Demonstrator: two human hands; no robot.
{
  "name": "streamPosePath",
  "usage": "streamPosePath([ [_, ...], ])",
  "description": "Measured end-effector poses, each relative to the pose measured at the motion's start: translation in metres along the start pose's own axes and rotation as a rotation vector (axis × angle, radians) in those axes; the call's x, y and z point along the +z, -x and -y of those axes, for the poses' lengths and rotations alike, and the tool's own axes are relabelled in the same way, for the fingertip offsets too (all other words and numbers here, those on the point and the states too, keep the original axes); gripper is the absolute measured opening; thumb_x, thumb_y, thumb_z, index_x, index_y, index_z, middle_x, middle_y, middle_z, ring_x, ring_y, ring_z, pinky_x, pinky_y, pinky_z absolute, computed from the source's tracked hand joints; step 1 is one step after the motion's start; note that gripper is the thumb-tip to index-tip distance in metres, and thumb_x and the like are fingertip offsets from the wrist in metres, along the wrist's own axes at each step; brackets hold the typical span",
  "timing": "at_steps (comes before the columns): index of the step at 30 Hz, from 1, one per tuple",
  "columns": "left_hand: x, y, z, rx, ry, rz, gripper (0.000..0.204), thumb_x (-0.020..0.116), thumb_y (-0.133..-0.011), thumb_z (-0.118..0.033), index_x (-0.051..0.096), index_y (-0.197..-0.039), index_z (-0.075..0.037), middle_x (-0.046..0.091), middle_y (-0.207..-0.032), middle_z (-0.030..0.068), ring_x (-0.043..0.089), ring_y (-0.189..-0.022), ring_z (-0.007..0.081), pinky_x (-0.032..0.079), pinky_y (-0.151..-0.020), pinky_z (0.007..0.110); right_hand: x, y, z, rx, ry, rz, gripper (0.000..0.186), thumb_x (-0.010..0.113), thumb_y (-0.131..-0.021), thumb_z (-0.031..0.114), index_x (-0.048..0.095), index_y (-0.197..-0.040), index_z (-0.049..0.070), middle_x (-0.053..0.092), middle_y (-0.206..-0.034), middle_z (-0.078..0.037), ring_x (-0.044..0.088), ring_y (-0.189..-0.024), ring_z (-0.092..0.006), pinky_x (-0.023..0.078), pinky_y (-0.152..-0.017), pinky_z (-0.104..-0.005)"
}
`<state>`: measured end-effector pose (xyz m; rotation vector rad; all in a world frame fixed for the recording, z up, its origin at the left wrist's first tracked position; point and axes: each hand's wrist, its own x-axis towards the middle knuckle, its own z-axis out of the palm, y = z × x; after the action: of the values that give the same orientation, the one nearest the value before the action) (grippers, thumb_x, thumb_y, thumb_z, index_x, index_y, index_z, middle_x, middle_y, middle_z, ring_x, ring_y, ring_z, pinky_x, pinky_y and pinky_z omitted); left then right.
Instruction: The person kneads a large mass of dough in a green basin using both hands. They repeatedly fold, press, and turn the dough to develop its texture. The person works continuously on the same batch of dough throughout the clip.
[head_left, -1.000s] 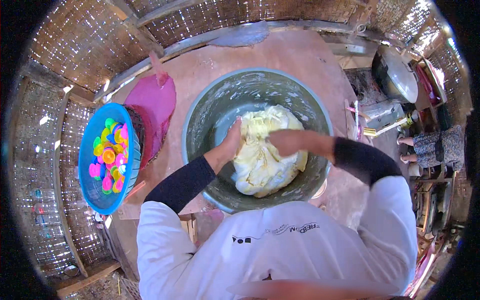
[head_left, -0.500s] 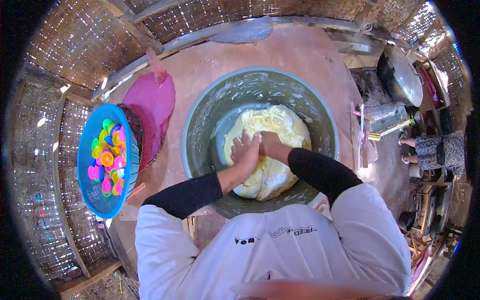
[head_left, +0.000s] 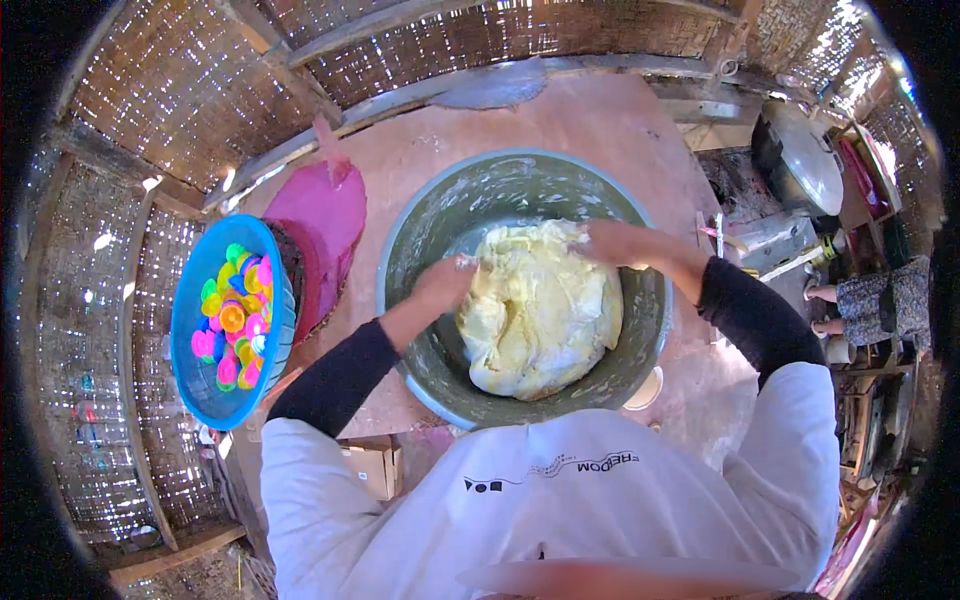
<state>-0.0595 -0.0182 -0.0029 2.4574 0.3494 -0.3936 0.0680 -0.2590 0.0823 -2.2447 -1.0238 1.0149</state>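
Observation:
A big pale yellow lump of dough [head_left: 545,310], with whiter patches near its front, fills much of a deep green basin [head_left: 415,345]. My left hand [head_left: 443,287] is at the dough's left side, its fingers curled against the edge. On the far right side, my right hand [head_left: 622,243] has its fingers bent over the dough's rim. Both hands grip the dough from opposite sides; some fingertips are hidden by it. Smears of dough coat the basin's inner wall.
The basin stands on a wooden table [head_left: 430,135]. To the left, a blue plastic basket [head_left: 190,375] holds many-coloured small moulds beside a pink sheet [head_left: 320,215]. A large lidded pot [head_left: 805,160] stands far right, with another person's legs [head_left: 825,310] nearby. A cardboard box [head_left: 372,468] is below the table's front edge.
My hands, pressed together on the middle of the dough before, have moved apart to its left and far right sides. More of the dough's top shows.

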Motion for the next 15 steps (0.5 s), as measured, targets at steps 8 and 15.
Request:
streamPosePath([
  [8,0.094,-0.082,0.018,-0.387,0.359,-0.110,0.062,0.023,-0.085,-0.053,0.035,-0.128,-0.010,0.020,-0.137,0.0170,0.019,-0.125,0.0375,0.015,-0.099,0.053,0.090,-0.105,-0.138,0.287,0.057,-0.465,0.059,0.033,-0.085,0.049,0.054,-0.102,-0.004,0.056,-0.096,-0.027,0.052,-0.094,-0.0408,0.040,-0.084,-0.0442],
  [15,0.083,-0.115,-0.009,-0.212,0.278,-0.105,0.063,0.023,-0.084,-0.057,0.039,-0.127,-0.013,0.027,-0.134,0.0178,0.027,-0.121,0.0384,0.017,-0.096,0.056,0.066,-0.143,-0.081,0.373,-0.076,-0.351,0.062,0.033,-0.084,0.051,0.053,-0.108,-0.003,0.052,-0.107,-0.026,0.049,-0.100,-0.0415,0.038,-0.088,-0.0429],
])
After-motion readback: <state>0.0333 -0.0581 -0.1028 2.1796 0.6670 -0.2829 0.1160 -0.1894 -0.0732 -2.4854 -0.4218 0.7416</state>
